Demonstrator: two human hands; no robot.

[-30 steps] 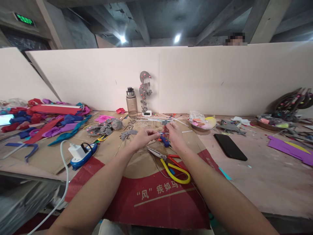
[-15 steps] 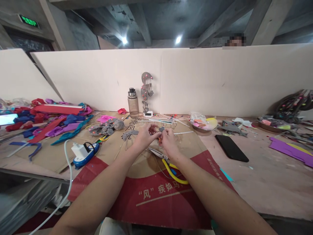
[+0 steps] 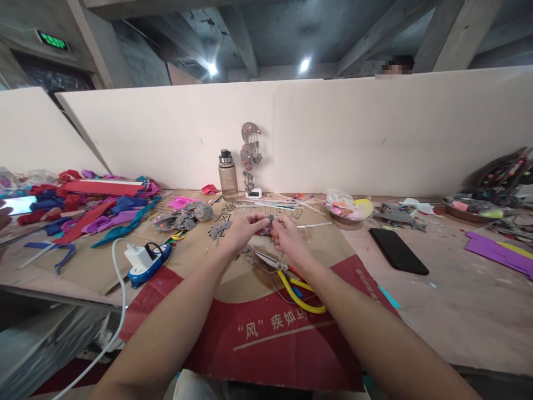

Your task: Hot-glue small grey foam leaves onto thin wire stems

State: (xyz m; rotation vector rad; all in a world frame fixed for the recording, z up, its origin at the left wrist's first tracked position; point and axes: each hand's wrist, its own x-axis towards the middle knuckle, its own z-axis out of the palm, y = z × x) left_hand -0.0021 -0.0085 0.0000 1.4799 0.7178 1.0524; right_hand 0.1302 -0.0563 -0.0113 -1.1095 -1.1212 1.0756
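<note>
My left hand and my right hand meet over the cardboard mat, fingertips pinched on one small grey piece. It looks like felt, and the fingers cover part of it. Something small and orange shows beside my right fingers. Below the hands lies a yellow-handled hand tool with pointed metal jaws; whether it is scissors or pliers I cannot tell. A thin grey cord loops beside it. Grey scraps lie left of my left hand, near a grey yarn ball.
At the back stand a bottle and a grey hanging ornament with pink beads. A black phone and a bowl of scraps are on the right. Coloured fabric, a blue power strip and a white cable occupy the left.
My fingertips have drawn closer together around the grey piece, and the right hand has shifted slightly. More of the tool's jaws and handles shows. A hand has appeared at the far left edge.
</note>
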